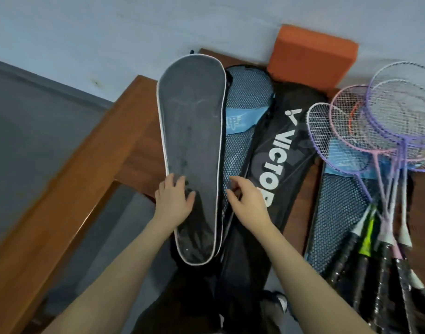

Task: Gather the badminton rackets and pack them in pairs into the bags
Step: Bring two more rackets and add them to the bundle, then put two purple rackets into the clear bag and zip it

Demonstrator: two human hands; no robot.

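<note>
**Observer:** Where do things stand around the bag you're working on?

**Operator:** I take the grey, teardrop-shaped fabric racket cover with white piping [191, 141] as my landmark. It lies lengthwise on the brown wooden tabletop [132, 131]. My left hand [174, 201] rests flat on its narrow end, fingers [180, 183] straight and spread, gripping nothing. My right hand [246, 198] sits just right of the cover's edge, fingers loosely curled at the seam; whether they pinch a zip pull I cannot tell.

**Observer:** And the rackets?

**Operator:** Well to the right of the cover, beyond the black fabric bag lettered VICTOR [276, 155], lies the loose bunch of purple and pink thin-framed badminton rackets [375, 131], heads fanned, dark grips bunched toward me, on top of a blue-and-black mesh bag [346, 213]. Another blue mesh bag [247, 97] lies between the cover and the VICTOR bag.

**Observer:** How will they handle?

**Operator:** I judge them light, with stiff frames but fragile strings and slim shafts. I'd take them by the wrapped grips, two together. The cover looks limp, so one hand must hold its mouth open.
</note>
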